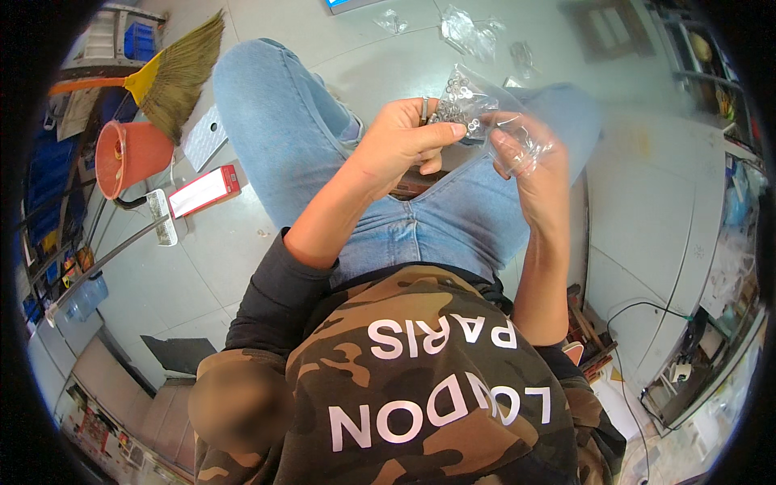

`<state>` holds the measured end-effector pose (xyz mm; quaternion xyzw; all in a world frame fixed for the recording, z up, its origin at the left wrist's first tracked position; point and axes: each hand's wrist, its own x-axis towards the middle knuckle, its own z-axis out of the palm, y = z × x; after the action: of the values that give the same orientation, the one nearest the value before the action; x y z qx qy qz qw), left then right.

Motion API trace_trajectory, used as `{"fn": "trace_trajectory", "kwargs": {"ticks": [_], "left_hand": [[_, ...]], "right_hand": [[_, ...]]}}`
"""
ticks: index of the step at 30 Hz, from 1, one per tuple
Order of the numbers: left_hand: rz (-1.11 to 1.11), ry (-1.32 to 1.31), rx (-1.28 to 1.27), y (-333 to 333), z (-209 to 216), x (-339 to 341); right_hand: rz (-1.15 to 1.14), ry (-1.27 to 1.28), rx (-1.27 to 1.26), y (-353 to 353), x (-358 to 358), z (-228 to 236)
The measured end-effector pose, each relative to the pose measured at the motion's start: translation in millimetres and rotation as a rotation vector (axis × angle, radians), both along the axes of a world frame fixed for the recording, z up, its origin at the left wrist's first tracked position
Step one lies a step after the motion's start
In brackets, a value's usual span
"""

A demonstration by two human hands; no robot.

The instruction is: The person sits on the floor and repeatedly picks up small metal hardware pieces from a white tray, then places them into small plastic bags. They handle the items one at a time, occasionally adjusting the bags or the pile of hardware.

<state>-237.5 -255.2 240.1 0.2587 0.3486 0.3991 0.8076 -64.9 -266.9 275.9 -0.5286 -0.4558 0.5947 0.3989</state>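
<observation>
Seated figure seen from above, knees apart over a pale tiled floor [242,242], in blue jeans [275,121] and a camouflage top [420,364] with white lettering. At the far left, a straw broom [174,69] leans beside an orange bucket [129,153], with a long-handled brush [162,218] and a red-and-white box [204,191] lying on the floor near them; several empty clear bags [469,32] lie on the floor beyond the knees. Both hands meet above the lap, raised close to the eyes, probably so that the small parts can be seen. The right hand [529,166] pinches the crumpled lower part of a clear plastic bag [485,109], its grip closed on the film so that the mouth stays up. The left hand [404,137], a ring on one finger, holds the bag's near edge, thumb and forefinger narrowed at the opening; whether a part lies between them cannot be told. Small metal washers [461,89] are gathered inside the bag's upper end.
</observation>
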Motion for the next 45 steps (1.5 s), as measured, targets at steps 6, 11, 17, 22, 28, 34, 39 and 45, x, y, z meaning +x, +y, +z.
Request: {"fn": "trace_trajectory", "kwargs": {"ticks": [6, 11, 17, 22, 28, 34, 39, 45], "left_hand": [[-0.017, 0.024, -0.011, -1.2, 0.4, 1.9], [0.002, 0.042, 0.035, -2.2, 2.4, 3.0], [-0.016, 0.198, 0.126, -2.8, 2.7, 0.2], [0.015, 0.169, 0.168, -4.7, 2.3, 0.6], [0.055, 0.205, 0.183, -5.4, 3.9, 1.6], [0.077, 0.242, 0.197, -7.2, 0.5, 0.9], [0.120, 0.290, 0.228, -8.1, -4.6, 4.6], [0.192, 0.167, 0.132, -11.3, -2.9, 10.8]], "right_hand": [[0.002, -0.054, 0.036, -2.8, -0.9, 4.7], [0.019, -0.143, 0.020, -4.3, -3.0, 8.5], [0.028, -0.125, 0.101, -4.5, -10.3, 3.9], [0.055, -0.161, 0.122, -4.9, -9.6, 2.0], [0.049, -0.141, 0.137, -5.0, -9.2, 1.4], [0.065, -0.122, 0.035, -7.4, -6.6, 4.1], [0.034, -0.042, 0.013, -7.3, -6.1, 3.4], [-0.058, 0.073, -0.093, -8.7, -10.8, -0.4]]}}
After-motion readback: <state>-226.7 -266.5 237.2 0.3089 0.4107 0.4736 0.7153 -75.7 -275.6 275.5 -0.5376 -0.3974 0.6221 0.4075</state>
